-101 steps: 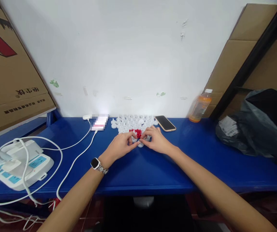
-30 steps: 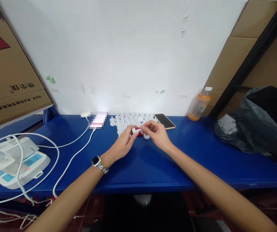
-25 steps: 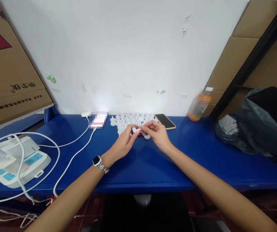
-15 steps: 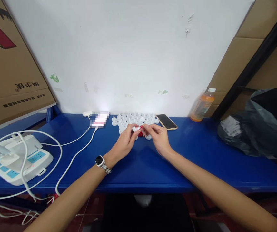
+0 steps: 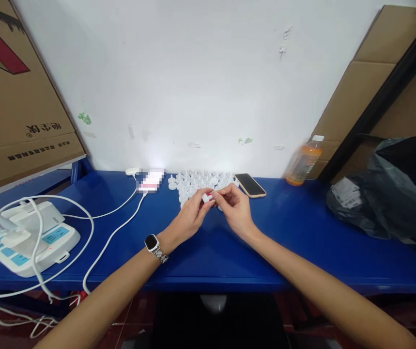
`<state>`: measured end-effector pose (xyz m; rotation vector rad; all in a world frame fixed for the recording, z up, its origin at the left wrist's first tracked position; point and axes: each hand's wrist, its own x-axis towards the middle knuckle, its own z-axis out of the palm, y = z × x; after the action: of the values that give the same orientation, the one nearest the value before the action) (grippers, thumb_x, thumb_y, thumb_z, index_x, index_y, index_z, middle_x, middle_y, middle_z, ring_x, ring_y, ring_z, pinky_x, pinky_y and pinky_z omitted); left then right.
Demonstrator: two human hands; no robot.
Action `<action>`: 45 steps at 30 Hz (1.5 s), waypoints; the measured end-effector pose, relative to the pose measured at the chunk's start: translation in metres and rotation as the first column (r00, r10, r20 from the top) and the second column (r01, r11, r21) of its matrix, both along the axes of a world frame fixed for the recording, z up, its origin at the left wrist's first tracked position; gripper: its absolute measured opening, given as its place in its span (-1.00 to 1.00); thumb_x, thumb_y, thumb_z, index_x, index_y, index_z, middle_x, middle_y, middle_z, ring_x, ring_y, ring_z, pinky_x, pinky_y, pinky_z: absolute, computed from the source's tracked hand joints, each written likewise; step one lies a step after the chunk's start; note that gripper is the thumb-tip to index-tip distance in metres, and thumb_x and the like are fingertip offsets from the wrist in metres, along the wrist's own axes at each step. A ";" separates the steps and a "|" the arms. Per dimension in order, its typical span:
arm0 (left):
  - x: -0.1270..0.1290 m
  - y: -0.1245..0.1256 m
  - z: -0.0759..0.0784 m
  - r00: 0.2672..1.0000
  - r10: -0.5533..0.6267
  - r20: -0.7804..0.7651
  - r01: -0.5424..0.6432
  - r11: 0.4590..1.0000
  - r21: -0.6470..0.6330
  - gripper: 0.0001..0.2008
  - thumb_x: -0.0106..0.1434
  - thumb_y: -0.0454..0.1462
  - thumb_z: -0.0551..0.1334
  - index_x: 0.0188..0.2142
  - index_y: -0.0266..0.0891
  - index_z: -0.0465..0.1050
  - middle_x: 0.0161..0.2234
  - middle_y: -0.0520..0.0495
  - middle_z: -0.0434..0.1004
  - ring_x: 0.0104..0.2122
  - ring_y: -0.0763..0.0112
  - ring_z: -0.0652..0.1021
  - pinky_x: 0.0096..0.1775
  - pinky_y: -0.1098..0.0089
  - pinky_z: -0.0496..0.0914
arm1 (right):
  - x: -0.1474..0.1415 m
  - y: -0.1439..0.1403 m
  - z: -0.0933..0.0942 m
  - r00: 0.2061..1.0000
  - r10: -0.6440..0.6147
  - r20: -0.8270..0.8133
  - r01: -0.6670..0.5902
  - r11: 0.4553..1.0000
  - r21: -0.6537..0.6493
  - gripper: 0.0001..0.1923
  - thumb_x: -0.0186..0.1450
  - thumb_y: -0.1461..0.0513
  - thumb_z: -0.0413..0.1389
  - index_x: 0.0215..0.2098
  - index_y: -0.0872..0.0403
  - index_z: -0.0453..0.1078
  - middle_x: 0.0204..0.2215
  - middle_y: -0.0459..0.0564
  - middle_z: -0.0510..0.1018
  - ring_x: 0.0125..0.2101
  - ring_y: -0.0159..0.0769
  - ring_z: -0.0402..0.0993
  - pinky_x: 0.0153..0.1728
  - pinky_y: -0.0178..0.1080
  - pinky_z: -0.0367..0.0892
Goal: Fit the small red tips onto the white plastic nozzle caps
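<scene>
Above the blue table, my left hand (image 5: 189, 214) pinches a small white plastic piece (image 5: 206, 198) between thumb and fingers. My right hand (image 5: 237, 213) is closed right beside it, its fingertips on a small red piece (image 5: 209, 194) that meets the white one. The fingers cover most of both pieces, so how far they are joined cannot be seen. Just behind my hands lies a cluster of small white plastic parts (image 5: 193, 180) with round bases and upright stems, partly hidden by my fingers.
A phone (image 5: 250, 185) lies right of the cluster. An orange drink bottle (image 5: 304, 162) and a dark plastic bag (image 5: 385, 194) are farther right. To the left, a white power strip (image 5: 68, 241) and looping cables (image 5: 111, 236) spread over the blue table (image 5: 208, 261). A cardboard box (image 5: 22, 111) stands at left.
My hands have drawn closer together. The red piece, which showed as a thin strip between them, is now mostly covered at the white piece. The view has tilted slightly.
</scene>
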<state>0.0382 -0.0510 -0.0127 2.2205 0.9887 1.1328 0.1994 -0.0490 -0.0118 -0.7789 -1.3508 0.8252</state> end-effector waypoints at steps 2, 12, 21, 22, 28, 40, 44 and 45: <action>0.000 0.000 0.001 1.000 -0.016 -0.002 0.016 1.000 0.007 -0.63 0.47 -0.09 0.02 0.17 -0.18 0.23 -0.02 -0.11 0.51 -0.20 0.36 0.54 -0.12 0.35 0.39 | 0.003 0.003 0.002 0.999 0.033 -0.022 -0.033 0.999 -0.022 -0.65 0.16 0.00 0.32 -0.41 0.02 0.32 -0.51 -0.10 0.52 -0.49 -0.35 0.45 -0.41 -0.27 0.35; -0.013 0.007 -0.001 0.993 0.069 -0.100 -0.064 0.997 0.050 -0.60 0.37 -0.04 0.16 0.09 -0.19 0.30 -0.10 -0.11 0.48 -0.17 0.32 0.50 -0.15 0.33 0.39 | 0.020 0.016 -0.002 0.977 0.194 0.084 -0.177 0.969 -0.174 -0.63 0.11 -0.02 0.34 -0.39 0.07 0.40 -0.55 -0.11 0.53 -0.53 -0.39 0.41 -0.46 -0.30 0.30; -0.031 0.048 0.014 0.909 0.221 -0.354 -0.161 0.968 0.191 -0.80 0.41 -0.18 0.08 -0.23 -0.19 0.44 -0.21 -0.11 0.47 -0.16 0.21 0.49 -0.10 0.21 0.38 | 0.017 0.099 0.017 0.942 -0.022 0.335 0.044 0.997 -0.058 -0.82 0.16 0.16 0.25 -0.38 0.10 0.41 -0.49 -0.04 0.59 -0.49 -0.34 0.50 -0.41 -0.30 0.35; -0.032 0.052 0.013 0.905 0.232 -0.355 -0.170 0.965 0.199 -0.80 0.41 -0.19 0.07 -0.23 -0.20 0.43 -0.21 -0.11 0.47 -0.17 0.21 0.49 -0.11 0.21 0.38 | 0.012 0.112 0.021 0.917 -0.048 0.396 0.074 0.996 -0.051 -0.87 0.17 0.20 0.22 -0.38 0.10 0.41 -0.50 -0.04 0.59 -0.50 -0.35 0.49 -0.42 -0.30 0.35; -0.045 0.058 0.001 0.929 0.266 -0.255 -0.227 0.958 0.175 -0.80 0.41 -0.19 0.07 -0.22 -0.17 0.45 -0.20 -0.07 0.48 -0.17 0.26 0.48 -0.12 0.24 0.37 | -0.027 0.177 0.025 0.660 -0.239 0.712 0.271 0.960 0.070 -0.92 0.21 0.30 0.12 -0.35 0.11 0.48 -0.41 -0.02 0.63 -0.38 -0.36 0.53 -0.30 -0.35 0.36; -0.046 0.057 -0.005 0.929 0.212 -0.305 -0.182 0.975 0.124 -0.79 0.40 -0.17 0.08 -0.24 -0.17 0.46 -0.21 -0.09 0.48 -0.13 0.21 0.48 -0.05 0.20 0.38 | -0.044 0.219 0.015 0.480 -0.246 0.842 0.261 0.957 0.131 -0.84 0.17 0.36 0.14 -0.32 0.11 0.56 -0.32 0.07 0.65 -0.26 -0.23 0.54 -0.16 -0.28 0.36; -0.044 0.056 -0.004 0.932 0.213 -0.294 -0.187 0.976 0.113 -0.79 0.39 -0.17 0.09 -0.22 -0.17 0.47 -0.19 -0.10 0.49 -0.13 0.21 0.48 -0.03 0.18 0.37 | -0.041 0.216 0.019 0.455 -0.150 0.878 0.155 0.984 0.088 -0.86 0.18 0.33 0.16 -0.34 0.11 0.58 -0.39 -0.02 0.66 -0.33 -0.33 0.55 -0.24 -0.38 0.37; -0.044 0.056 -0.003 0.932 0.214 -0.291 -0.188 0.976 0.114 -0.79 0.39 -0.17 0.09 -0.22 -0.18 0.47 -0.19 -0.10 0.49 -0.12 0.21 0.48 -0.03 0.17 0.37 | -0.040 0.216 0.021 0.450 -0.138 0.882 0.142 0.986 0.082 -0.85 0.19 0.33 0.15 -0.32 0.11 0.59 -0.40 -0.04 0.67 -0.33 -0.35 0.56 -0.25 -0.40 0.37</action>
<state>-0.0055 0.0047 -0.0161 2.4556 1.3433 0.9476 0.1591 0.1674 0.0091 -1.4251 -2.1730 0.2160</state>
